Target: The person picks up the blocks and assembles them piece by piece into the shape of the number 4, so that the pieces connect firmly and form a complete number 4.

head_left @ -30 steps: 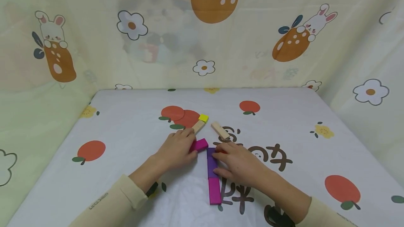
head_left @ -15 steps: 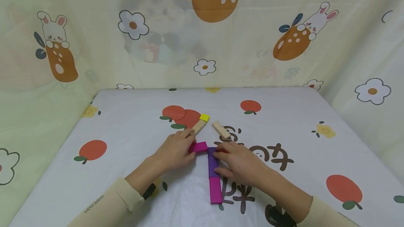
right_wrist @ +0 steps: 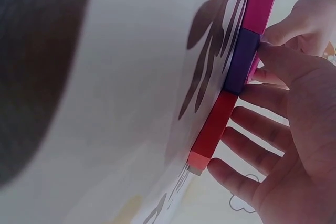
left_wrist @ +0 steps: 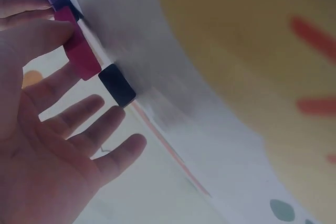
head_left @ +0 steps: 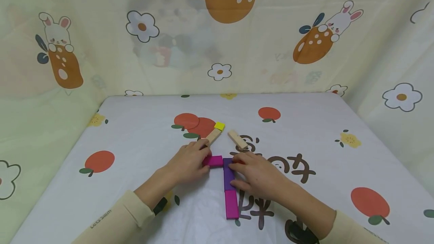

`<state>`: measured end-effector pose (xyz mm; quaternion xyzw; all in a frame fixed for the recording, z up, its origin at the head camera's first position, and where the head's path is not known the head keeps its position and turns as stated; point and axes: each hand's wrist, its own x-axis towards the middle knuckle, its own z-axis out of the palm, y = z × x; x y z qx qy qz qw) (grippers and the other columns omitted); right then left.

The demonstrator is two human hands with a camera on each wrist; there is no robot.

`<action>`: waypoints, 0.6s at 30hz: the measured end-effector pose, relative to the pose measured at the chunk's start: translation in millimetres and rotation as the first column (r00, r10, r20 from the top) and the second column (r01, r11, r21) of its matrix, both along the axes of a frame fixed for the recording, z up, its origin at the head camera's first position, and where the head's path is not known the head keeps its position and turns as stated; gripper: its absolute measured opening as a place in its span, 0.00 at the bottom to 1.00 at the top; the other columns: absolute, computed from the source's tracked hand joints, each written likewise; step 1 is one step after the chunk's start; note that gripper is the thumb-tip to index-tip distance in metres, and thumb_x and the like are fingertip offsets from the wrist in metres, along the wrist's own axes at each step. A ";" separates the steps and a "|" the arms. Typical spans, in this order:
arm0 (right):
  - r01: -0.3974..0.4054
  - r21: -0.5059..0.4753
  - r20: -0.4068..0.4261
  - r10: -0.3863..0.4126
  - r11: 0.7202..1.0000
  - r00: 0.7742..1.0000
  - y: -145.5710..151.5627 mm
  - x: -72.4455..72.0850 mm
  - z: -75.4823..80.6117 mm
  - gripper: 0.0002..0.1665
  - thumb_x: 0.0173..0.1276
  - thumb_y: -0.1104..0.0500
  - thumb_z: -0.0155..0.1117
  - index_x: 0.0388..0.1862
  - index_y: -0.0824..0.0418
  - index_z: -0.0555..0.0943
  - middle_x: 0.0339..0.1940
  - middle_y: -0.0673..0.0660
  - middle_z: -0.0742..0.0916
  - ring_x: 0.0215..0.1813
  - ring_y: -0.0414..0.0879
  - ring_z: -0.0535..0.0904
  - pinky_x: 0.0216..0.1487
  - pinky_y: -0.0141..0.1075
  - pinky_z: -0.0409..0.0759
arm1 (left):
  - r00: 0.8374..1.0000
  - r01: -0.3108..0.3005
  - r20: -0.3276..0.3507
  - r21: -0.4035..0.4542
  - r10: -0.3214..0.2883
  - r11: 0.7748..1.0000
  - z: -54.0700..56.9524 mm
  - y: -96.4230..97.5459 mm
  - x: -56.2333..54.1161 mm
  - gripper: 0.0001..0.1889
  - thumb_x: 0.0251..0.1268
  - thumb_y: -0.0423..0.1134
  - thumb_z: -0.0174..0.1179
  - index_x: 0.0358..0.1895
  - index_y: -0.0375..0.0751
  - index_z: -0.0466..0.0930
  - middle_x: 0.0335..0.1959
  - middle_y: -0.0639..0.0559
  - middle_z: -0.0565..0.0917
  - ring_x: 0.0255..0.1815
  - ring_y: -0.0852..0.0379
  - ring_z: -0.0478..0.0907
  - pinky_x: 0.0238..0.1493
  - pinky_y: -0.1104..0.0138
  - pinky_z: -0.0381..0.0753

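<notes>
Magenta block [head_left: 216,161] mid-frame, pinched by the left hand [head_left: 190,161], has straightened, squaring with the purple block [head_left: 226,178] the right hand [head_left: 259,176] touches.

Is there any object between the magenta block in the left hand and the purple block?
Nothing visible: the left hand pinches the magenta block, its end at or almost at the purple block, which the right hand touches.
</notes>
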<state>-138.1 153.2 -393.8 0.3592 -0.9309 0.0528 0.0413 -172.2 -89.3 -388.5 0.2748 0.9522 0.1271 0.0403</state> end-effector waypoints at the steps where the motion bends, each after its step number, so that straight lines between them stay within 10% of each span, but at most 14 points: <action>1: -0.001 -0.001 -0.001 0.001 1.000 1.000 0.1 -0.1 -0.1 0.28 0.68 0.41 0.71 0.59 0.57 0.87 0.60 0.54 0.84 0.64 0.50 0.79 0.62 0.47 0.82 | 1.000 0.005 -0.001 0.001 -0.005 1.000 -0.2 -0.2 0.1 0.14 0.65 0.42 0.70 0.52 0.45 0.84 0.68 0.45 0.75 0.66 0.44 0.75 0.66 0.47 0.77; 18: 0.010 0.002 0.014 -0.010 1.000 1.000 -1.4 1.3 -0.5 0.28 0.68 0.41 0.71 0.59 0.57 0.87 0.61 0.55 0.84 0.66 0.52 0.79 0.63 0.49 0.82 | 1.000 0.026 -0.013 -0.017 -0.026 1.000 -2.7 -0.1 -1.8 0.14 0.65 0.42 0.70 0.52 0.45 0.84 0.61 0.47 0.79 0.64 0.46 0.75 0.63 0.50 0.79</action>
